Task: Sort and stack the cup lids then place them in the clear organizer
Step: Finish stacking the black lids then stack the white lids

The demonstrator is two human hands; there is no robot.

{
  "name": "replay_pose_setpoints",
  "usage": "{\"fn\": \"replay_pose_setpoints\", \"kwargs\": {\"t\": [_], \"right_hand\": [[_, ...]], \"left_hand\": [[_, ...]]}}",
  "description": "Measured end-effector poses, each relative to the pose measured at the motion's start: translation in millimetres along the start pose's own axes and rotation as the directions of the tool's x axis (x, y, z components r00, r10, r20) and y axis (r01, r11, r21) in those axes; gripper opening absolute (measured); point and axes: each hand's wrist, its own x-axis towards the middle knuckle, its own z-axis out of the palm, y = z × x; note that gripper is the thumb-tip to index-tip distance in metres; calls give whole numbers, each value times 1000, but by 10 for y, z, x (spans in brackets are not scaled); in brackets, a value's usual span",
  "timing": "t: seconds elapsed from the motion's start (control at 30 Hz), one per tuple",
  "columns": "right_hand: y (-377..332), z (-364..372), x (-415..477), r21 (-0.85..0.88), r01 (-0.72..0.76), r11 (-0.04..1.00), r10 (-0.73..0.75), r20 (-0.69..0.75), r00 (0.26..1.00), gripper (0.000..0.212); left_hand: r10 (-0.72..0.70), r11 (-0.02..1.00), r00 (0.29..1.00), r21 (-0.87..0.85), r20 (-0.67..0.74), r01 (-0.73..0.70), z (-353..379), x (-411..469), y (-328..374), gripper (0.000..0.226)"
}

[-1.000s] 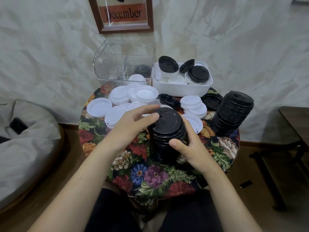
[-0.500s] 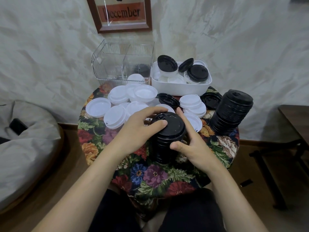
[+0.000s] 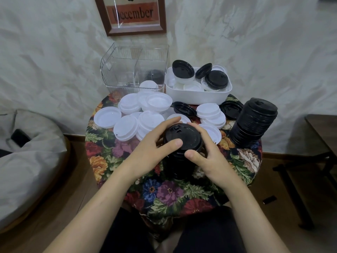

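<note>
A stack of black cup lids [image 3: 182, 141] stands upright near the middle of the floral table. My left hand [image 3: 155, 148] grips its top from the left, thumb on the top lid. My right hand [image 3: 206, 152] grips it from the right, thumb against the front rim. Loose white lids [image 3: 138, 115] lie spread behind the stack. A taller leaning stack of black lids [image 3: 253, 123] stands at the right edge. The clear organizer [image 3: 127, 70] sits at the back left with a few black lids and a white lid inside.
A white bin [image 3: 198, 94] at the back holds mixed black and white lids. Single black lids [image 3: 184, 108] lie in front of it. The small round table [image 3: 164, 190] has a floral cloth. A grey beanbag [image 3: 23, 161] is at left, a dark bench [image 3: 321, 132] at right.
Both hands slid up round the top of the black stack. The left fingers now curl over the far rim and the right thumb sits higher on the front.
</note>
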Motion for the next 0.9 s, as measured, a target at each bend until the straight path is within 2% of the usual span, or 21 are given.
{"fn": "replay_pose_setpoints", "kwargs": {"t": [0.6,0.8,0.9], "right_hand": [[33,-23,-29,-30,19,999,-18,62,998,92],[-51,-107,32,-55,13,998,-5,136,991,82],[-75,-111,58,-38,3,999,1,114,993,71]], "left_hand": [[19,999,1000,26,-3,-19,35,-71,-110,69],[21,999,1000,37,-1,-21,15,-59,-125,67],[23,999,1000,22,-7,-23,40,-58,-126,66]]}}
